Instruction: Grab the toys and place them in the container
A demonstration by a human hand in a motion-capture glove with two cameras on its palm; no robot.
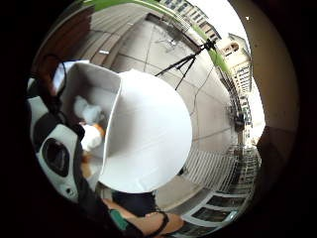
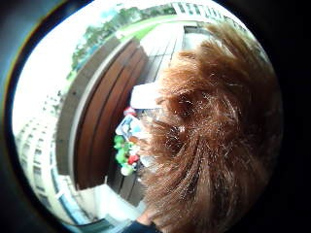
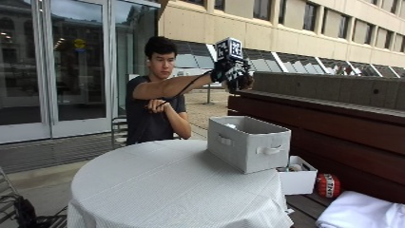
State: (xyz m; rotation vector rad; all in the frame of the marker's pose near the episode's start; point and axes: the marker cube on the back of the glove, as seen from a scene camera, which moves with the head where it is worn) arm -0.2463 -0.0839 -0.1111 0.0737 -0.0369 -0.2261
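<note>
High above the grey container point(image 3: 248, 144), gloved right hand point(image 3: 231, 73) gripping furry brown toy point(image 3: 243, 81)

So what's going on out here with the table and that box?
A person at a round table covered in a white cloth holds a furry brown toy in the gloved right hand, raised above a grey fabric container that sits at the table's edge. The thumb side palm view is filled with the toy's brown fur. At least one white plush toy already lies in the container. More toys sit in a small white box on the wooden bench beside the table.
</note>
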